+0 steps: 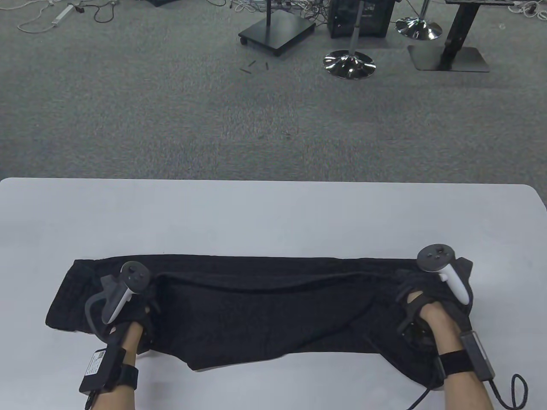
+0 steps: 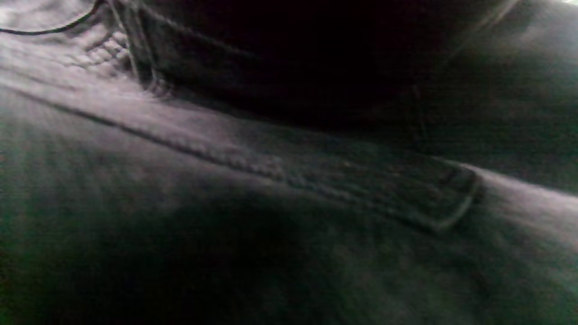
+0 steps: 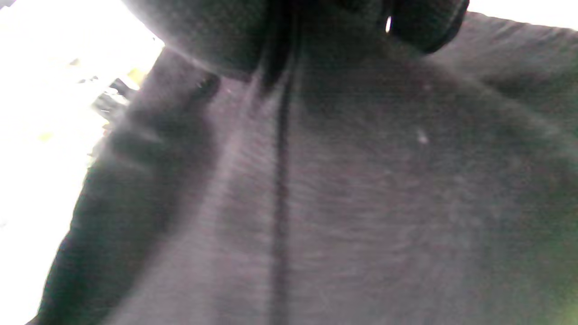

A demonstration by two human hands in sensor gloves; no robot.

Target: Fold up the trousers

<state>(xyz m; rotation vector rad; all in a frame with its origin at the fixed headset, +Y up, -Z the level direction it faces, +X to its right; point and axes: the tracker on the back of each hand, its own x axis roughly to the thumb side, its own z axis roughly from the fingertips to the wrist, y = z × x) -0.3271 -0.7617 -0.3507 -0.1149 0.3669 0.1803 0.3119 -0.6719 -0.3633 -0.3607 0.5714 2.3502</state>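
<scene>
Black trousers (image 1: 265, 311) lie spread lengthwise across the near part of the white table (image 1: 273, 218), with an upper layer folded over. My left hand (image 1: 139, 309) rests on the left part, fingers hidden under the tracker. A raised fabric edge runs from it to my right hand (image 1: 416, 294), which is on the right end. Creases draw in toward both hands, so both seem to grip the cloth. The left wrist view shows only close dark fabric (image 2: 316, 180) with a seam and belt loop. The right wrist view shows gloved fingertips (image 3: 424, 27) against fabric (image 3: 361, 189) with a seam.
The table's far edge (image 1: 273, 181) lies well beyond the trousers, with bare white surface between. Beyond it is grey carpet with stool bases (image 1: 349, 64), a stand base (image 1: 277, 32) and cables. A glove cable (image 1: 510, 390) trails by my right wrist.
</scene>
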